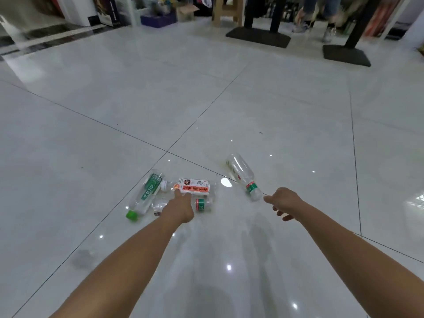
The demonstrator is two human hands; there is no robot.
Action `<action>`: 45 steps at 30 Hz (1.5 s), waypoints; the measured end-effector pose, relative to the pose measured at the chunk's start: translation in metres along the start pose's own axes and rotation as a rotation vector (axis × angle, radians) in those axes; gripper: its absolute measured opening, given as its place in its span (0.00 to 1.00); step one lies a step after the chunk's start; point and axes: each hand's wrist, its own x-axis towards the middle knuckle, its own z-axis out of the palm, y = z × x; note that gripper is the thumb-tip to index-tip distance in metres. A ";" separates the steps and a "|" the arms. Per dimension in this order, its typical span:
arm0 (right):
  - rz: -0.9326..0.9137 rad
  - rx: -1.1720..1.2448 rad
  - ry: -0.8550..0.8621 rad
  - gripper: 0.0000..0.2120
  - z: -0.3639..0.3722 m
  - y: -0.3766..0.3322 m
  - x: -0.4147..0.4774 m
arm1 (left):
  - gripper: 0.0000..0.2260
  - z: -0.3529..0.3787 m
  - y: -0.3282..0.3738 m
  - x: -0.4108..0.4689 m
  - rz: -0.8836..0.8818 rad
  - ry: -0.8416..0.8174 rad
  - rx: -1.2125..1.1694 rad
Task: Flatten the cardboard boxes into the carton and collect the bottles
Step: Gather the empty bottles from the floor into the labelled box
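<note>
Several empty clear plastic bottles lie on the white tiled floor. A green-labelled bottle with a green cap (144, 195) lies at the left. Beside it is a bottle with a white and orange label (195, 186), and a small bottle with a red and green band (202, 204) lies just below that. Another clear bottle (243, 175) lies apart at the right. My left hand (181, 208) reaches over the cluster, its fingertips at the orange-labelled bottle. My right hand (283, 201) hovers open beside the neck of the right bottle, holding nothing.
Black table bases (258, 37) (346, 55) stand at the far right, with a person's legs (325, 17) behind them. A wooden stool (227, 10), a cardboard box (187, 11) and a blue crate (158, 20) sit along the far wall.
</note>
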 end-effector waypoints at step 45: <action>0.441 0.973 0.079 0.09 0.083 0.121 0.000 | 0.25 0.078 0.046 0.019 -0.018 -0.116 0.002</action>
